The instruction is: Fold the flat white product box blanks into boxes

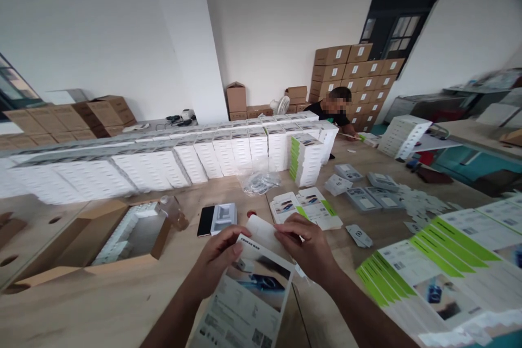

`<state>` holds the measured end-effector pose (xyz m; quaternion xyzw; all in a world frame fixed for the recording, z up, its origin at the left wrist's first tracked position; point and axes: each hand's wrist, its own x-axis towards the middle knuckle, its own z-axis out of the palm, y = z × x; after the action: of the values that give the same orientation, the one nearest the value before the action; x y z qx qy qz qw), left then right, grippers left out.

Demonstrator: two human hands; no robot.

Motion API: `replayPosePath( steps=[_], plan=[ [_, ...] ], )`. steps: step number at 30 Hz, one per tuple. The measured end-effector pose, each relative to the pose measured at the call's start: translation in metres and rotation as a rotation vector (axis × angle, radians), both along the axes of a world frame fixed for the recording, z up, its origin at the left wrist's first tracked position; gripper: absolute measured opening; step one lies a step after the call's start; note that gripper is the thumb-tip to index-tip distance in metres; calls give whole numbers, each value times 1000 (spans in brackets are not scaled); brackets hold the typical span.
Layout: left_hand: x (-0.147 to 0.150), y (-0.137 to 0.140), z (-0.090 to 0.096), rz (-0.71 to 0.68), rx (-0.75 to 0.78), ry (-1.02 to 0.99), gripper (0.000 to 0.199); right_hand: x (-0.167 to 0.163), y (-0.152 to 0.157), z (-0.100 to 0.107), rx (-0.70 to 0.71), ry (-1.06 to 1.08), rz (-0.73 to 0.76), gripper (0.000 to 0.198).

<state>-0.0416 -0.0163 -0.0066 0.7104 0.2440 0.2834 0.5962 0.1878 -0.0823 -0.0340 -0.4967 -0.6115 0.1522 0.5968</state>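
A white printed carton (248, 304) with a picture of a dark blue device on its face is in front of me. My left hand (222, 258) grips its upper left edge, thumb on the printed face. With bent fingers, my right hand (305, 239) pinches the plain white end flap (261, 231), which stands out from the carton's far end. Just beyond my hands lie flat printed cartons (305, 206) with green stripes. A small red round object (252, 213) is partly behind the flap. To the left, a white moulded tray (224, 218) lies beside a black phone-like slab (205, 221).
White boxes (212, 155) form a long wall across the table (101, 315). An open brown box (77, 247) and a bottle (173, 212) stand left. Right are leaflets (426, 204), clear-topped trays (362, 198) and stacked cartons (448, 277). A co-worker (334, 109) leans over the far end.
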Motion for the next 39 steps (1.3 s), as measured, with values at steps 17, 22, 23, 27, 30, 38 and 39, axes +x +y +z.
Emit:
replayPosePath(
  steps=[17, 22, 23, 27, 30, 38, 39],
  plan=[
    [9, 1, 1, 3, 157, 143, 30, 4, 7, -8, -577, 967, 451, 40],
    [9, 3, -6, -30, 138, 101, 34, -2, 8, -14, -607, 814, 499, 34],
    [9, 4, -8, -39, 89, 68, 40, -2, 9, -13, -567, 760, 477, 31],
    [11, 3, -9, -40, -14, -5, 61, -5, 5, -2, -373, 418, 324, 22],
    [11, 3, -8, -15, 44, 36, 62, -5, 0, 5, -278, 164, 228, 17],
    [12, 4, -6, 20, 251, 90, 37, -1, -6, 8, -251, 139, 265, 18],
    [12, 3, -5, 22, 237, 72, 34, 0, -7, 9, -248, 136, 273, 18]
  ],
)
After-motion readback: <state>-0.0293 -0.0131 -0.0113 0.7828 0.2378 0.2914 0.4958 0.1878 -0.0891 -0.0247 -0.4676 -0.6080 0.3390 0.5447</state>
